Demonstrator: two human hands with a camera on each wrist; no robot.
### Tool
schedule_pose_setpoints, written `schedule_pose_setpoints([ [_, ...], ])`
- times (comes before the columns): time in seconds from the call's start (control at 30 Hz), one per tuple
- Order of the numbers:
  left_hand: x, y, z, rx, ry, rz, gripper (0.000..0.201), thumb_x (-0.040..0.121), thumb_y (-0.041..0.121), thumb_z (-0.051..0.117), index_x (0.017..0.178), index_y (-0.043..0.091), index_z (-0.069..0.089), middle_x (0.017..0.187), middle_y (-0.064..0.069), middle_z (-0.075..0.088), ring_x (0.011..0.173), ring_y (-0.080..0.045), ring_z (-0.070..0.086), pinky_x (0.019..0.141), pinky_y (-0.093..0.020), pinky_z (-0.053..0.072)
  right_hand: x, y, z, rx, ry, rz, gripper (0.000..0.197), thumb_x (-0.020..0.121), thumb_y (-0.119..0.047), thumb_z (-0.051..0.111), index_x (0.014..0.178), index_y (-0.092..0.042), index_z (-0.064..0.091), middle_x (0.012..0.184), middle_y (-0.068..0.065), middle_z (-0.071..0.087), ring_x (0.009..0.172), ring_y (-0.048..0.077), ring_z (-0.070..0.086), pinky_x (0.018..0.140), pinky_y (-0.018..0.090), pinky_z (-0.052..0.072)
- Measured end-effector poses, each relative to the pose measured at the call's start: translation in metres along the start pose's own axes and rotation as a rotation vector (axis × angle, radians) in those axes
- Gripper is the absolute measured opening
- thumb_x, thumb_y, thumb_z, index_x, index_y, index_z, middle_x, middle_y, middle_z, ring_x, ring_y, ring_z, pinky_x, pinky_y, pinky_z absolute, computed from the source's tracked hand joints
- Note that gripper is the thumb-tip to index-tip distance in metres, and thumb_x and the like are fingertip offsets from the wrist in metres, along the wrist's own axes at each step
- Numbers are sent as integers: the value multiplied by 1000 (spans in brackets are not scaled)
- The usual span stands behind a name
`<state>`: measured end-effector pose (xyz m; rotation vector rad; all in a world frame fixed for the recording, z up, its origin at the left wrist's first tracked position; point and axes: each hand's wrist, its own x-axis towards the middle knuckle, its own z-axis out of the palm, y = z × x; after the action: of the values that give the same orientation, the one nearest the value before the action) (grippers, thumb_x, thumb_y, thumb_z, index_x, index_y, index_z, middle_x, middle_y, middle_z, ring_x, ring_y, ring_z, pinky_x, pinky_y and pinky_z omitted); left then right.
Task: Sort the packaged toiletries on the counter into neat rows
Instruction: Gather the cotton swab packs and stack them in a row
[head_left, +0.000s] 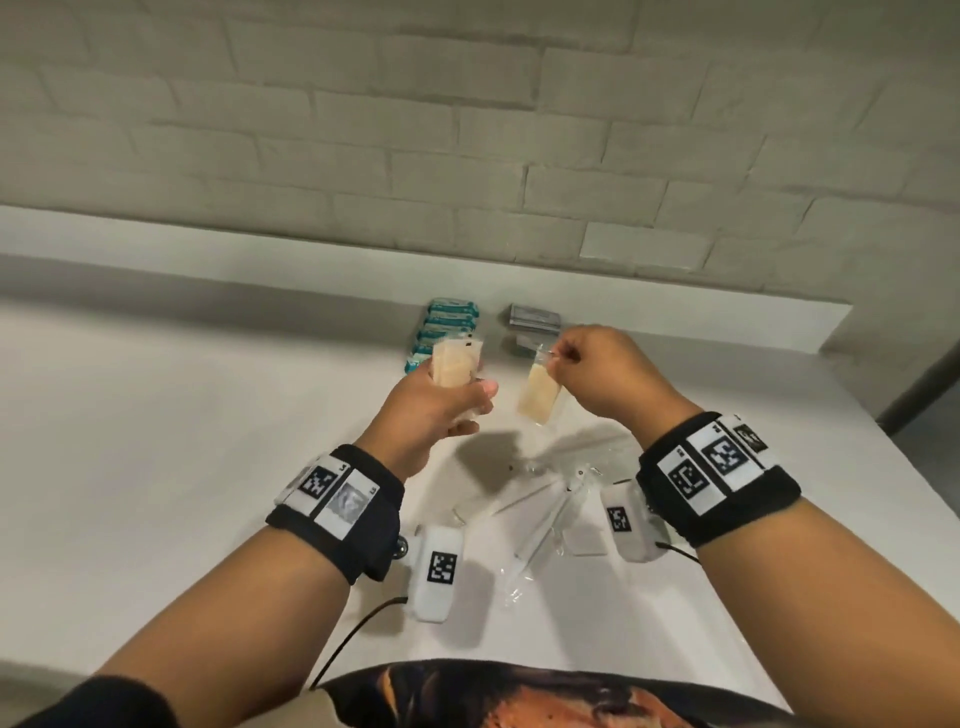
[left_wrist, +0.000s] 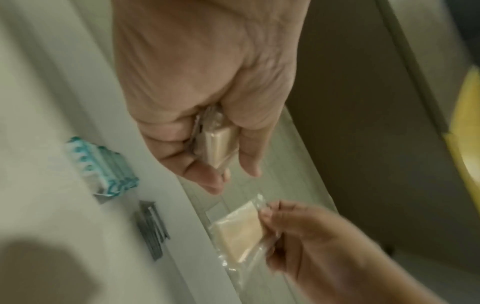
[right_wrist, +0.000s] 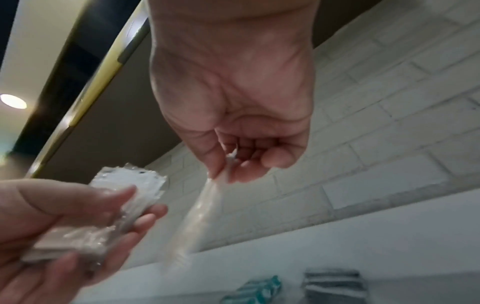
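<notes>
My left hand (head_left: 441, 405) grips a small stack of beige soap bars in clear wrappers (head_left: 456, 364), held upright above the counter; the stack also shows in the left wrist view (left_wrist: 217, 147) and the right wrist view (right_wrist: 103, 211). My right hand (head_left: 582, 364) pinches the top edge of another wrapped beige soap (head_left: 540, 397), which dangles just right of the stack. That soap also appears in the left wrist view (left_wrist: 240, 229) and blurred in the right wrist view (right_wrist: 197, 218). A row of teal-and-white packets (head_left: 444, 327) and a row of grey packets (head_left: 532, 317) lie against the back ledge.
Several clear-wrapped slim items (head_left: 545, 499) lie scattered on the white counter (head_left: 182, 415) below my hands. A white brick wall (head_left: 467, 130) rises behind the ledge. The counter's right edge (head_left: 883, 431) drops to the floor.
</notes>
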<state>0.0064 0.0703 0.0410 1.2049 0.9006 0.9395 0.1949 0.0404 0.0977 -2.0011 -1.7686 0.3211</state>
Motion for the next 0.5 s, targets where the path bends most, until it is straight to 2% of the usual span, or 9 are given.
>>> schedule_pose_setpoints([
  [0.07,-4,-2,-16,-222,-6,-64,18,92,11,58,109,15,57,90,-3,61,78,-18,64,62,-25,54,8,-4,15,4,-82,28,22,92,-19,53,71,-19,56,70,-4,55,70,18,52,54,23,36],
  [0.13,-8,-2,-31,-407,-14,-99,20,95,6,45,112,10,55,91,-6,64,85,-26,64,70,-32,58,16,-12,38,-27,-189,10,17,93,-17,53,80,-12,64,82,2,63,79,22,58,65,28,44],
  [0.2,-12,-5,-42,-454,14,-93,25,94,0,42,113,6,56,97,-11,67,95,-32,64,80,-38,57,22,-23,65,-62,-276,-25,16,91,-16,55,94,-8,68,98,8,67,89,25,62,77,31,48],
  [0.27,-17,-5,-49,-411,63,-71,20,94,0,47,109,4,59,98,-12,68,98,-32,65,82,-37,56,29,-33,93,-84,-368,-44,17,91,-16,56,98,-9,69,101,9,68,87,23,61,78,31,49],
  [0.33,-20,-5,-55,-376,119,-56,14,93,4,54,106,3,60,93,-9,68,95,-28,67,79,-35,58,33,-38,115,-85,-417,-34,14,90,-18,59,96,-11,69,96,8,68,83,22,62,75,31,50],
  [0.4,-22,-5,-63,-348,169,-51,10,90,7,60,99,5,64,85,-4,70,90,-24,69,68,-31,61,39,-39,130,-112,-407,-32,13,89,-18,60,96,-12,69,94,6,67,87,24,64,76,31,52],
  [0.5,-22,-7,-74,-307,194,-52,8,86,11,66,94,12,67,84,2,70,83,-14,66,59,-24,56,48,-41,124,-121,-329,-53,20,90,-30,61,105,-18,66,105,2,66,94,21,62,83,33,51],
])
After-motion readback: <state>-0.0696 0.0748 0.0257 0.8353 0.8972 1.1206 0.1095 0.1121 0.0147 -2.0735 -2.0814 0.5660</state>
